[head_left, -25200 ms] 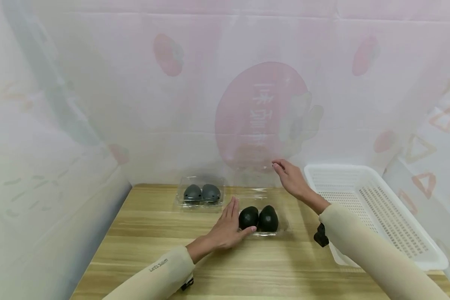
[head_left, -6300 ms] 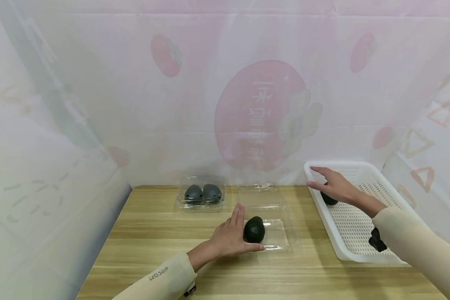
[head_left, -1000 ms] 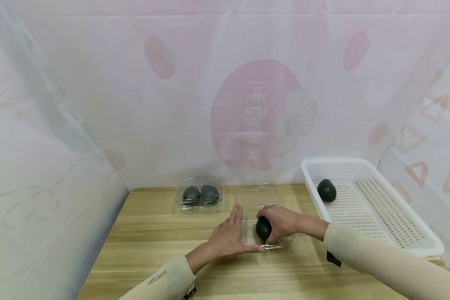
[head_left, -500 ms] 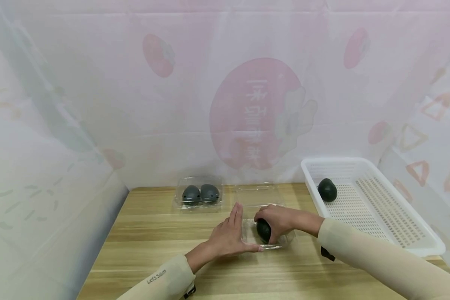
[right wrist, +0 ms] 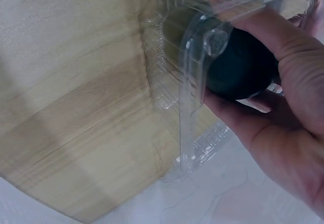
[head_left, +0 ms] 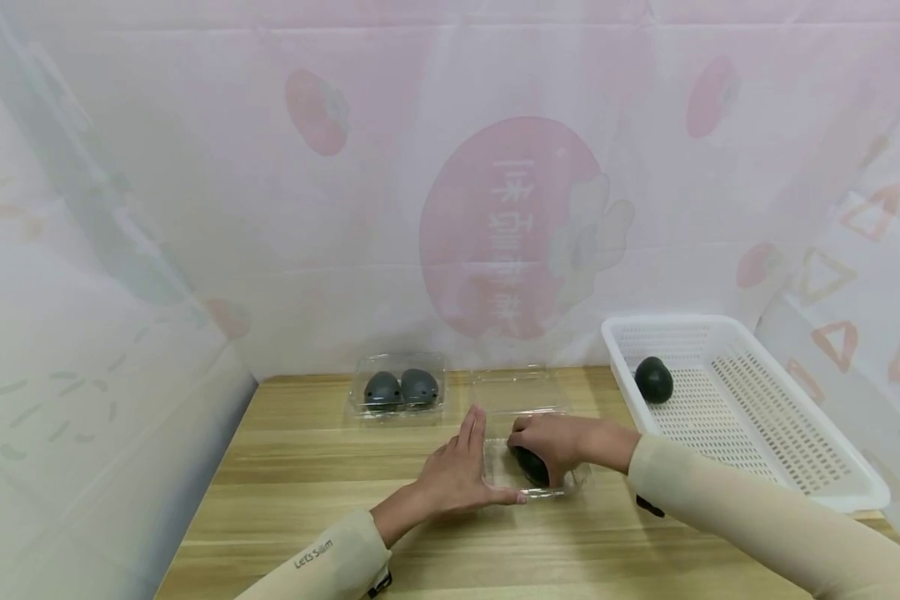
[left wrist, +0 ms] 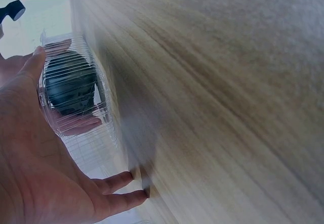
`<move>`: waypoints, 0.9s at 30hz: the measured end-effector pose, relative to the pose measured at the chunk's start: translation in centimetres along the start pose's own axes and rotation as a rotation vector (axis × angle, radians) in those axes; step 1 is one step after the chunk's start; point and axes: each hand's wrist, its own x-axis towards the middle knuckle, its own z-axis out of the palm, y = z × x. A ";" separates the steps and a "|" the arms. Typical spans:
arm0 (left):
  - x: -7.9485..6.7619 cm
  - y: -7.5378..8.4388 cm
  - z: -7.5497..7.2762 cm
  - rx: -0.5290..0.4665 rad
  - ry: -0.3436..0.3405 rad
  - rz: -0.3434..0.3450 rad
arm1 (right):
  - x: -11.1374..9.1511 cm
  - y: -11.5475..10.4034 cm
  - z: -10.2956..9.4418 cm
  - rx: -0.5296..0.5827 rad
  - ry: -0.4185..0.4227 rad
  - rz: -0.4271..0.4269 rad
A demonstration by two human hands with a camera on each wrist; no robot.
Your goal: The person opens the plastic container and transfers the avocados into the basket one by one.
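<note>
My right hand [head_left: 562,442] grips a dark green avocado [head_left: 531,467] inside an open clear plastic clamshell box [head_left: 498,473]. In the right wrist view, fingers and thumb wrap the avocado [right wrist: 240,72] from both sides, low between the ribbed walls. My left hand [head_left: 453,475] lies spread against the box's left side, its thumb along the front rim and its fingers straight. Through the clear wall, the left wrist view shows the avocado [left wrist: 71,84] with right-hand fingers around it. The box's lid [head_left: 517,392] lies folded back behind it on the table.
A closed clear box [head_left: 360,402] with two dark avocados [head_left: 420,388] stands back left. To the right, a white perforated basket [head_left: 612,342] holds one avocado [head_left: 654,381] in its back left corner. Printed curtains [head_left: 330,250] rise behind the wooden table [head_left: 292,467].
One of the box's two avocados now sits in the basket. My right hand came back from the basket, took hold of the other one and turned it slightly. The left hand stays put.
</note>
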 end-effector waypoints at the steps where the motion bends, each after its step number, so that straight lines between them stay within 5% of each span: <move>1: 0.0 0.0 0.0 -0.001 0.002 0.001 | 0.0 0.0 0.1 -0.014 0.009 -0.011; 27: 0.0 -0.1 0.0 -0.014 0.011 0.009 | -0.8 1.5 1.6 0.034 0.103 -0.099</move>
